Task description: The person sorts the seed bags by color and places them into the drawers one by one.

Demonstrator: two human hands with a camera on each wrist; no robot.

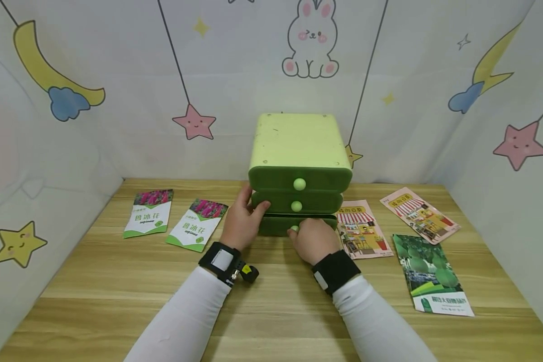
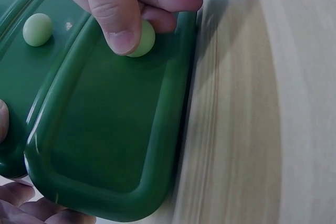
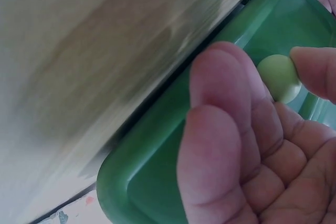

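A small cabinet [image 1: 298, 138] with a pale green body and three dark green drawers stands at the back of the table. My left hand [image 1: 243, 221] grips its left side, thumb at the front of the middle drawer [image 1: 276, 202] and fingers along the side. The right hand [image 1: 315, 240] pinches the round pale green knob [image 3: 279, 77] of the bottom drawer [image 2: 105, 129] between thumb and fingers. A thin dark gap shows above the bottom drawer. The upper two drawers look closed. What the drawers hold is hidden.
Two flower seed packets [image 1: 148, 213] [image 1: 197, 224] lie left of the cabinet. To the right are two pink packets [image 1: 364, 229] [image 1: 420, 215] and a green packet [image 1: 432, 274]. A patterned cloth wall [image 1: 235, 75] rises behind the wooden table [image 1: 271, 311].
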